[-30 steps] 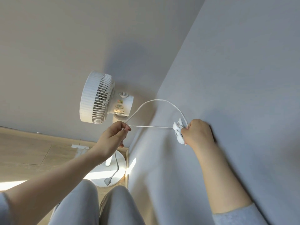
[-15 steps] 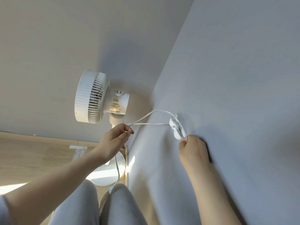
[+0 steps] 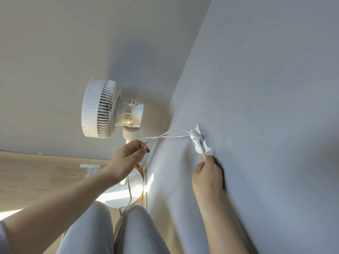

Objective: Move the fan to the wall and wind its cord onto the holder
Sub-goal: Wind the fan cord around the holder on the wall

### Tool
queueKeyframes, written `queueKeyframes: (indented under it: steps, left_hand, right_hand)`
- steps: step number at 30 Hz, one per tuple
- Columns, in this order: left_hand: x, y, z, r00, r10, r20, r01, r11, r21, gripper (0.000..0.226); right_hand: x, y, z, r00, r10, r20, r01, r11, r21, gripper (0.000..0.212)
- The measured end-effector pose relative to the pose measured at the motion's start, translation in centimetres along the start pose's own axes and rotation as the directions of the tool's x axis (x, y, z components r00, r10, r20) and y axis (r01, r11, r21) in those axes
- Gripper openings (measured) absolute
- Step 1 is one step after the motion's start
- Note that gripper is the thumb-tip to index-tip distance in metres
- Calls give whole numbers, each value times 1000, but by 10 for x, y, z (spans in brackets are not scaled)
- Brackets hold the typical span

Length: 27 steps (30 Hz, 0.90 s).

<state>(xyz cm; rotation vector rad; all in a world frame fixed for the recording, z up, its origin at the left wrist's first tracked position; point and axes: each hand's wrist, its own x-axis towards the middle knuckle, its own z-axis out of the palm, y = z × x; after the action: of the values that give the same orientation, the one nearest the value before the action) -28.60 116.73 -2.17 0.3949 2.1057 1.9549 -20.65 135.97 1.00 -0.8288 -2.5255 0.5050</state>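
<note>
Head view: fan (image 3: pixel 102 109) standing by wall (image 3: pixel 266 107). My right hand (image 3: pixel 208 173) pinching cord (image 3: pixel 165 135) below holder (image 3: pixel 199 142), left hand (image 3: pixel 128 156) pinching slack; winding partway, plug (image 3: pixel 122 210) end dangling.

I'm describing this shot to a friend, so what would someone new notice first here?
First, the white fan standing on its round base in the corner, left of centre. Then its cord stretching right to the holder stuck on the grey wall, already wrapped there a few turns. The left hand pinches the cord under the fan, while the right hand pulls it down just below the holder.
</note>
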Motion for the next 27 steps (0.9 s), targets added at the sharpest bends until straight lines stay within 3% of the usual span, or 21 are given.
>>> queueKeyframes:
  steps: [6,12,20,24,27]
  left_hand:
    - [0,0,2,1000,-17,-1,17,1000,8,22]
    - [0,0,3,1000,-28,10,27,998,48,20]
    - [4,-3,5,999,-43,3,42,996,76,19]
    - [6,-5,4,999,-54,-9,54,995,83,19]
    - [7,-7,2,998,-62,-15,63,995,83,19]
  right_hand:
    - [-7,6,26,994,70,-87,-52,979,195,33]
    - [-1,6,42,989,124,-77,-96,950,298,36]
    - [8,9,62,991,122,47,-131,887,443,43]
    - [17,5,66,986,129,109,-165,875,455,34]
    - [20,0,72,985,119,128,-167,857,488,44]
